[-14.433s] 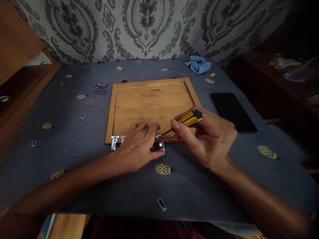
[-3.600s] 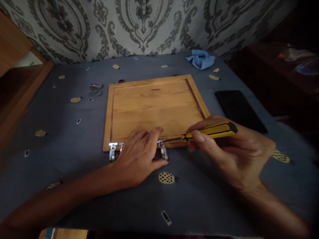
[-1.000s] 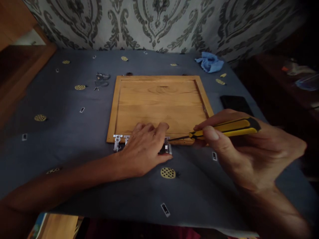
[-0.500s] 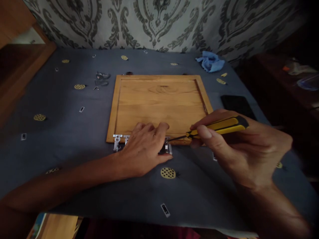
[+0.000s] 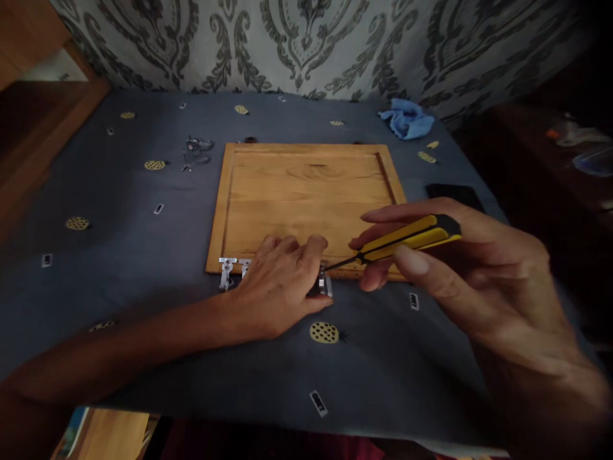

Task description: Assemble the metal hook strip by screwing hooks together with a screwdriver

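Note:
A wooden cabinet door [image 5: 306, 198] with a raised frame lies flat on the covered table. My left hand [image 5: 282, 287] presses over its near edge, fingers curled on the wood and thumb against a metal hinge [image 5: 325, 285], partly hidden beneath the hand. Between the fingers of my right hand [image 5: 479, 275] is a yellow and black screwdriver [image 5: 407, 239], tilted down to the left. Its tip meets the hinge, though the screw itself is too small to make out. More metal hinges [image 5: 227, 273] sit on the same edge, left of my left hand.
Loose hinge hardware [image 5: 197, 150] lies beyond the door's left side. A blue cloth [image 5: 407, 119] is crumpled at the back right, with a dark flat object [image 5: 454, 195] nearer me. Patterned fabric [image 5: 306, 45] hangs behind the table; a wooden shelf [image 5: 38, 128] borders the left.
My right hand's fingers have loosened and shifted around the screwdriver handle, which has turned slightly. The tip stays at the hinge. My left hand keeps its place on the door.

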`<state>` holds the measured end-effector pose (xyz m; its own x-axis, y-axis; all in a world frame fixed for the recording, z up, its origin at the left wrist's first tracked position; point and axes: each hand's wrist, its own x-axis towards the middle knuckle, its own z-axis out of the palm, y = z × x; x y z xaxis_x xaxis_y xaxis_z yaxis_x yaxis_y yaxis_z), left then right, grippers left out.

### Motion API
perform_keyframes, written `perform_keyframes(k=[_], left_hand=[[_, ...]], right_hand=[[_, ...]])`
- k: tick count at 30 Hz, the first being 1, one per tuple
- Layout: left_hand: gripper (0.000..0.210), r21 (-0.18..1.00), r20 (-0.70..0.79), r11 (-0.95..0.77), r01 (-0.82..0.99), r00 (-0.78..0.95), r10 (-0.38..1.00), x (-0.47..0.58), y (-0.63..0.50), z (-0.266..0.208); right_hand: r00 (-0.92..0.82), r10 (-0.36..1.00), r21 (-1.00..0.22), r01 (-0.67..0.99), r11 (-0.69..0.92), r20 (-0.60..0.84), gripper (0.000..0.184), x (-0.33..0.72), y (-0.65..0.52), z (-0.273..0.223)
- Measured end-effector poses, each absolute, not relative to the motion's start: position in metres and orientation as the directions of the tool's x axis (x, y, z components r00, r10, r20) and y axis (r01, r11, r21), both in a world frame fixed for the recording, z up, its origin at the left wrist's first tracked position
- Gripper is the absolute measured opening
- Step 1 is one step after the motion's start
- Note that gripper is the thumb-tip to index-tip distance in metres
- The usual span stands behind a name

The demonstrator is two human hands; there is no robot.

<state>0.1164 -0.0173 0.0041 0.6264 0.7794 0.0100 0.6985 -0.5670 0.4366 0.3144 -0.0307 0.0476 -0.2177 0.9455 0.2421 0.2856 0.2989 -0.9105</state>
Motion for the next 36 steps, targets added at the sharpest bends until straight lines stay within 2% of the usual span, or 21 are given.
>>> perform_keyframes(k=[5,11,14,17,22,27,31,34,36], left_hand=[[0.048,0.427,0.012,-0.570,0.702,0.626,0.780,0.116,-0.018,0.003],[0.049,0.422,-0.002,-0.567,0.707,0.626,0.779,0.116,-0.019,0.005],[0.049,0.415,-0.003,-0.573,0.707,0.631,0.776,0.117,-0.018,0.005],[0.053,0.408,0.006,-0.583,0.703,0.636,0.771,0.118,-0.017,0.005],[0.053,0.406,-0.001,-0.588,0.699,0.644,0.765,0.117,-0.017,0.004],[0.053,0.418,0.018,-0.593,0.688,0.646,0.763,0.116,-0.017,0.003],[0.053,0.394,-0.019,-0.591,0.704,0.649,0.760,0.117,-0.017,0.005],[0.057,0.383,-0.045,-0.585,0.715,0.647,0.761,0.118,-0.016,0.007],[0.056,0.381,-0.058,-0.580,0.720,0.645,0.762,0.118,-0.016,0.009]], right_hand=[[-0.171,0.946,-0.904,0.289,0.315,0.276,0.007,0.311,-0.033,0.050],[-0.124,0.928,-0.891,0.259,0.372,0.351,0.011,0.303,-0.030,0.051],[-0.168,0.935,-0.921,0.188,0.341,0.312,0.017,0.305,-0.029,0.050],[-0.226,0.937,-0.943,0.143,0.301,0.265,0.029,0.307,-0.031,0.051],[-0.211,0.939,-0.941,0.146,0.306,0.273,0.018,0.303,-0.034,0.051],[-0.174,0.929,-0.923,0.151,0.354,0.327,0.015,0.299,-0.028,0.050],[-0.202,0.916,-0.929,0.065,0.365,0.346,0.019,0.303,-0.025,0.050],[-0.224,0.921,-0.930,0.119,0.349,0.317,0.028,0.308,-0.026,0.048],[-0.207,0.929,-0.929,0.150,0.339,0.306,0.026,0.309,-0.027,0.046]])
